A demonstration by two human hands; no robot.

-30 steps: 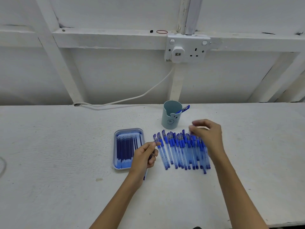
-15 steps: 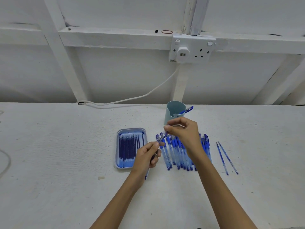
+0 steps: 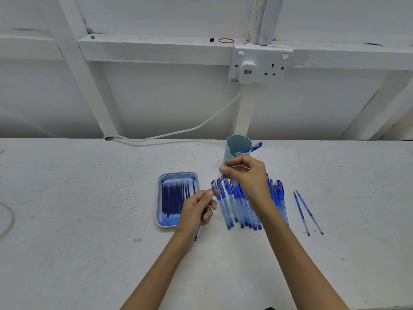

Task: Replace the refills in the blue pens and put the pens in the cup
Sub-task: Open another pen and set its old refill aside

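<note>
Progress: we count one pen [image 3: 253, 148] in cup [image 3: 231, 153] | many pens [image 3: 237, 204] left on bench [image 3: 89, 198] | left fingers [image 3: 206, 193] grip barrel [image 3: 196, 234], right fingers [image 3: 226, 170] pinch its tip [image 3: 219, 180]

White-painted timber wall behind a rough white counter.
The counter [image 3: 78, 220] is matte and evenly lit; the boarded wall [image 3: 156, 104] has slanting braces [image 3: 91, 86], a ledge [image 3: 145, 47] bearing a red rubber band [image 3: 226, 40], and a double socket [image 3: 261, 63] with one plug [image 3: 248, 69], its white cable [image 3: 201, 126] trailing down to the left.

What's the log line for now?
left hand: grips pen | right hand: pinches its far end | cup: another pen inside | tray: refills
</note>
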